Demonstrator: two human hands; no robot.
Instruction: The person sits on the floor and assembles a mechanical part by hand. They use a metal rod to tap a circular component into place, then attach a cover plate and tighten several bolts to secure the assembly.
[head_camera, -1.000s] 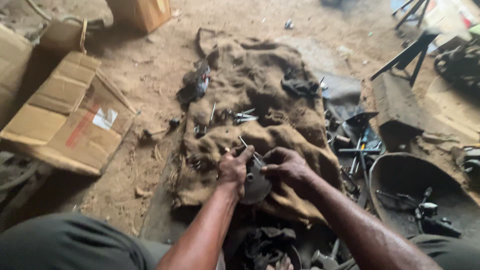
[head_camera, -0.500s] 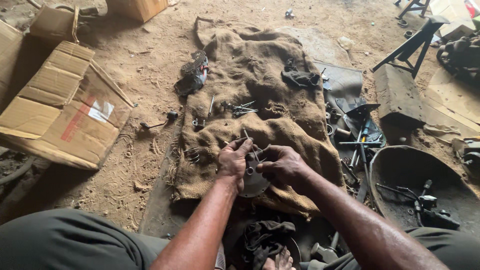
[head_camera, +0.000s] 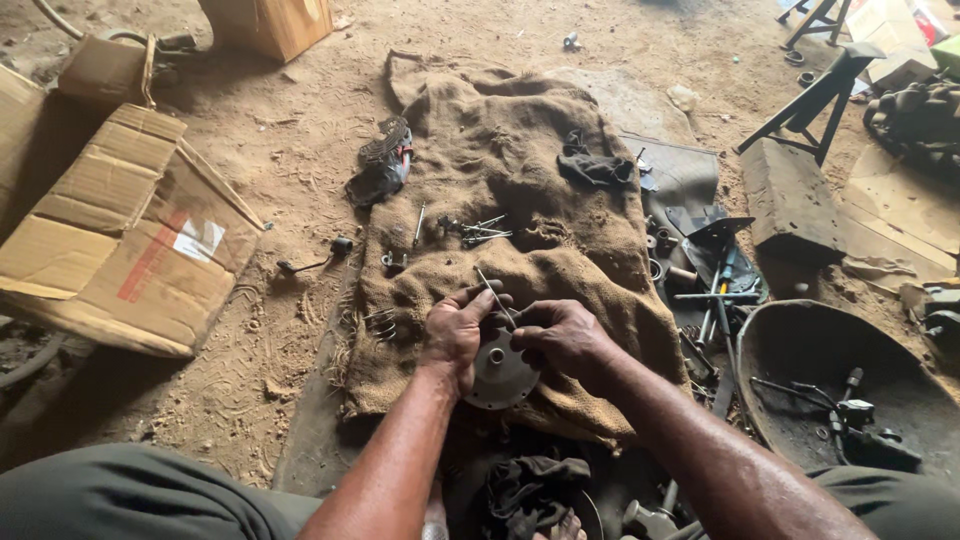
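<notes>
Your left hand (head_camera: 455, 330) grips the left edge of a round grey metal disc (head_camera: 497, 373), fingers curled over its rim, and the disc sits low between your two hands, just above the near edge of the burlap sack (head_camera: 520, 180) spread on the dirt floor. Your right hand (head_camera: 560, 335) closes around a thin metal rod (head_camera: 494, 296) — pinched at its lower end, right over the disc's centre hole — and the rod slants up and to the left, passing across your left fingertips. So the disc lies under and between both grips, touching your left palm; whether your right hand also rests on it you cannot tell from here. Farther away on the sack lies a small cluster of bolts and pins (head_camera: 470, 230), and beyond that, to the right, a dark crumpled rag (head_camera: 595, 168). Off the sack's left edge a black worn tread piece (head_camera: 383, 160) rests on the sand, with a flattened cardboard box (head_camera: 130, 240) well to the left. On your right sits a wide dark metal basin (head_camera: 800, 350) holding small parts — near your right forearm, apart from the disc.
</notes>
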